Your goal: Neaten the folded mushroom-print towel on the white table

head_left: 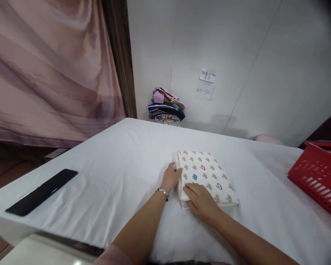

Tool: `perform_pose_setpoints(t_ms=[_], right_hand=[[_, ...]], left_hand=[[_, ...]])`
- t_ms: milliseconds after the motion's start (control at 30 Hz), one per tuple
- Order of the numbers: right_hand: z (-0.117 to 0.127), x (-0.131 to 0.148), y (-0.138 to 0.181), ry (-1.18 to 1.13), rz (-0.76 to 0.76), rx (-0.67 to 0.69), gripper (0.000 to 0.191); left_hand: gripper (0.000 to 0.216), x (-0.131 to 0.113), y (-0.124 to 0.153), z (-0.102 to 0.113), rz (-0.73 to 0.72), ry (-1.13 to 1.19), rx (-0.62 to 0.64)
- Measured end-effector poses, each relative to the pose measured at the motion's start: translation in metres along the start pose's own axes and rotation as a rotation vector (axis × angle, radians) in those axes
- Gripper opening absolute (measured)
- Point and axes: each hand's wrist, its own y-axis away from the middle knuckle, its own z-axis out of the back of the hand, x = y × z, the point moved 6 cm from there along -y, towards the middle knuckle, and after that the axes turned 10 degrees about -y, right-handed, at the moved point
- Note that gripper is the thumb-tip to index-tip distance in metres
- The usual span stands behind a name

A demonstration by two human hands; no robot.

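A folded white cloth (pixel 201 173), printed with grey, red, blue and purple mushroom shapes, lies on the white-covered table in front of me. It is folded into a rough rectangle with several layers showing at its left and near edges. My left hand (pixel 171 177), with a bracelet at the wrist, pinches the cloth's left folded edge, thumb on top and the other fingers along the outer side. Across the near-left corner rests my right hand (pixel 203 200), its fingers stretched flat on the top layer.
A dark flat slab (pixel 42 191) lies near the table's left edge. At the right stands a red plastic basket (pixel 317 173). Folded clothes (pixel 167 106) are piled beyond the far edge by the wall, under paper notes (pixel 205 84). A pink curtain (pixel 52 70) hangs at left.
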Motion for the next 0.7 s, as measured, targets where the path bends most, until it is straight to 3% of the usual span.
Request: perform_pose_setpoints(t_ms=[133, 267, 433, 700], right_hand=[[0.006, -0.002, 0.004, -0.064, 0.044, -0.061, 0.034], [0.001, 0.001, 0.010, -0.017, 0.087, -0.041, 0.033], [-0.012, 0.002, 0.012, 0.018, 0.031, -0.014, 0.041], [-0.006, 0.002, 0.004, -0.076, -0.041, -0.107, 0.043]], left_hand=[[0.060, -0.001, 0.002, 0.000, 0.000, 0.002, -0.013], [0.058, -0.005, 0.006, 0.001, -0.030, -0.027, -0.016], [0.054, -0.005, 0.005, 0.001, -0.027, -0.045, -0.007], [0.049, 0.002, -0.005, -0.001, 0.019, -0.016, 0.013]])
